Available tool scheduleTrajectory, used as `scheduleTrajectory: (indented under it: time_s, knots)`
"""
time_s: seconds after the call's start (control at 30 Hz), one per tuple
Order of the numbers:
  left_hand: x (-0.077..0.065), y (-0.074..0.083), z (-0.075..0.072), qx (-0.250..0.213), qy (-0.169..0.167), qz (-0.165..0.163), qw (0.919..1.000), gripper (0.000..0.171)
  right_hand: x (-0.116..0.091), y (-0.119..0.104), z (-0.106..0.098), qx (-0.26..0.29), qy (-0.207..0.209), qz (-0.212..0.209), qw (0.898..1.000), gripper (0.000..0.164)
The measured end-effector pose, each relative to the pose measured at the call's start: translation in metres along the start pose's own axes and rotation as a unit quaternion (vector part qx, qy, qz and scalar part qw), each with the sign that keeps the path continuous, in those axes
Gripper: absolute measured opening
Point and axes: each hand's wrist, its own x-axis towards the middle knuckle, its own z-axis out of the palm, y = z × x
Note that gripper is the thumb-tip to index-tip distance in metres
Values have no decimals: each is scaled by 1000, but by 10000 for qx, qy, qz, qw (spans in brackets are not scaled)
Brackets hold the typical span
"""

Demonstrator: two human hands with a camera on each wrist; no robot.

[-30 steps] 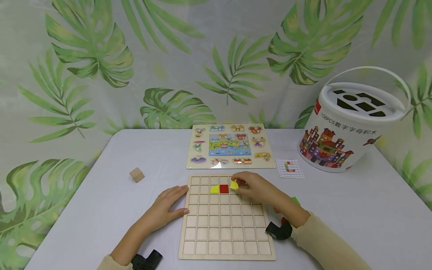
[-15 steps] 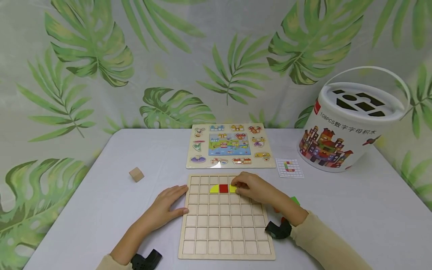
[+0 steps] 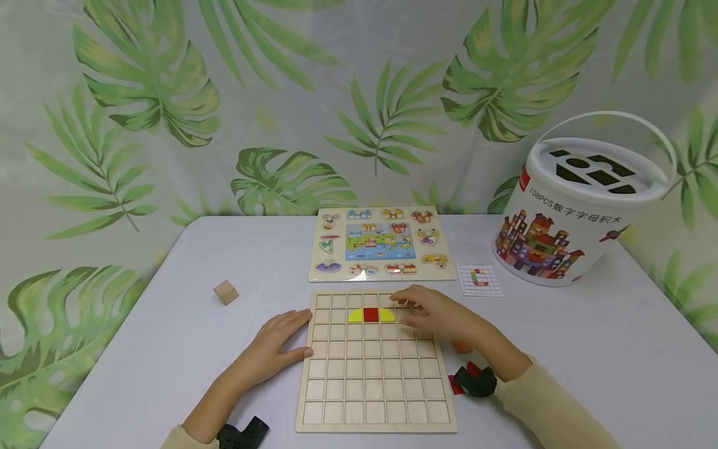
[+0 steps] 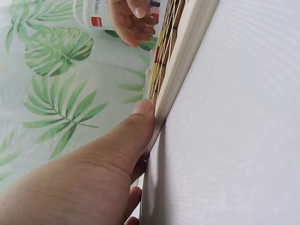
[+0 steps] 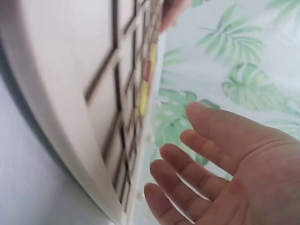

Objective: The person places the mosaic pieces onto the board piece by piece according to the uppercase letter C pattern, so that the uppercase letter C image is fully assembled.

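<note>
Head view down over table, wrist views close, sharing grid board (image 3: pixel 374 362).

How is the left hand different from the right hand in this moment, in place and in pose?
The left hand rests on the table against the left edge of the grid board, thumb touching it; the right hand is over the board's upper rows beside the yellow piece. The left lies flat, while the right hovers with fingers spread. Both hold nothing.
</note>
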Motion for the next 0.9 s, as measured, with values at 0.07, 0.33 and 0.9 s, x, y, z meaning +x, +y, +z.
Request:
scheduleTrajectory:
  time_s: [0.07, 0.33, 0.9]
  knots:
    - [0, 0, 0, 5, -3, 3, 10000, 66, -8, -1, -7, 91, 162, 15, 9998, 42]
    - [0, 0, 0, 16, -13, -53, 10000, 67, -54, 9, -31, -276, 830, 326, 9956, 44]
    - [-1, 0, 0, -15, -52, -125, 9999, 68, -106, 52, -28, -419, 644, 1303, 9885, 42]
